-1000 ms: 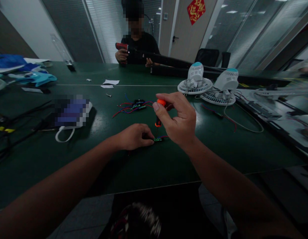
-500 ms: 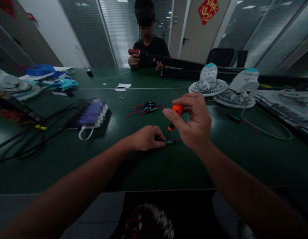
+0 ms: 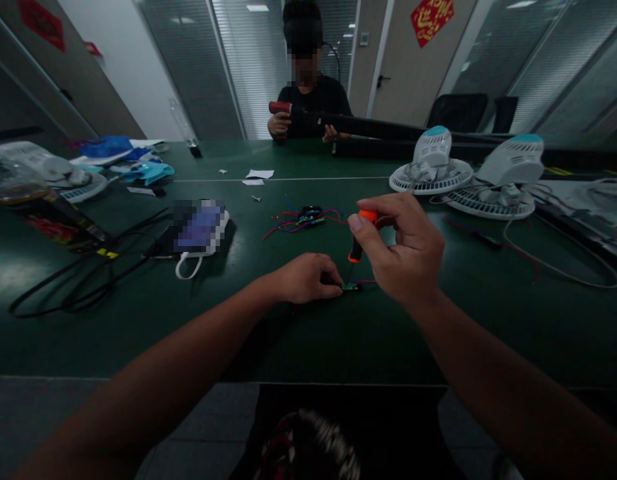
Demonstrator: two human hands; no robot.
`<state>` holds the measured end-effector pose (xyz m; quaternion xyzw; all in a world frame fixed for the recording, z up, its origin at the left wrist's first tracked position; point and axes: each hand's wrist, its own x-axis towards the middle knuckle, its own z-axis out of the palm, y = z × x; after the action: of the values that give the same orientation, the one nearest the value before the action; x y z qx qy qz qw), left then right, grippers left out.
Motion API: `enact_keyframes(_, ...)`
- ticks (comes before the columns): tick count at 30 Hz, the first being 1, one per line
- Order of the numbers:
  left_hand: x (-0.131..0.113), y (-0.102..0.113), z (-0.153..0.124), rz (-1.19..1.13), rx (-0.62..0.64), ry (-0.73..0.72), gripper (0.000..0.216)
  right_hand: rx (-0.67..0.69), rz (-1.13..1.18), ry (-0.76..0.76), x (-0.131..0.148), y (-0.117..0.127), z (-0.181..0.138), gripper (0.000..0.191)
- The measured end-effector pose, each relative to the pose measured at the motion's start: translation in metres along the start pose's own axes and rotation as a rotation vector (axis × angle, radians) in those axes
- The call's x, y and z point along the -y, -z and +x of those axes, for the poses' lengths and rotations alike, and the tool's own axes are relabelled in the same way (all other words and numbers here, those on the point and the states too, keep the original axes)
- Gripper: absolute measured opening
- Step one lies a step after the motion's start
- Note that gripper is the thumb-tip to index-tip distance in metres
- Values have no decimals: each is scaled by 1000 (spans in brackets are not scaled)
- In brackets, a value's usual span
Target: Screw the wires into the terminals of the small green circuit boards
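Pinching the left end of a small green circuit board (image 3: 351, 287), the left hand (image 3: 308, 279) rests at the near middle of the dark green table (image 3: 198, 347). The right hand (image 3: 406, 250), apart from the left, grips an orange-and-black screwdriver (image 3: 356, 249) between thumb and fingers, its shaft pointing down at the board; whether the tip touches is too small to tell. A red wire runs right from the board. Just beyond lies a cluster of wired boards (image 3: 310, 217). To the left are a white-edged device (image 3: 201, 230), partly blurred out, and a tilted bottle (image 3: 53, 220); to the far right, two white fan heads (image 3: 433, 163). At the far side, a co-worker (image 3: 313, 97) holds a red power tool (image 3: 280, 107) against a long black bar (image 3: 373, 125).
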<state>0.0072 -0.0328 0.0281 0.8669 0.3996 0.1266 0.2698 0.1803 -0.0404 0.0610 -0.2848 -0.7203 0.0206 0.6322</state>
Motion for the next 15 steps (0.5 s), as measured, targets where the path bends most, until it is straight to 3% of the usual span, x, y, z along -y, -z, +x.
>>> enact_keyframes(15,1,1,1,31,17,-15,20,27,35,-31,-4,1,-4,22)
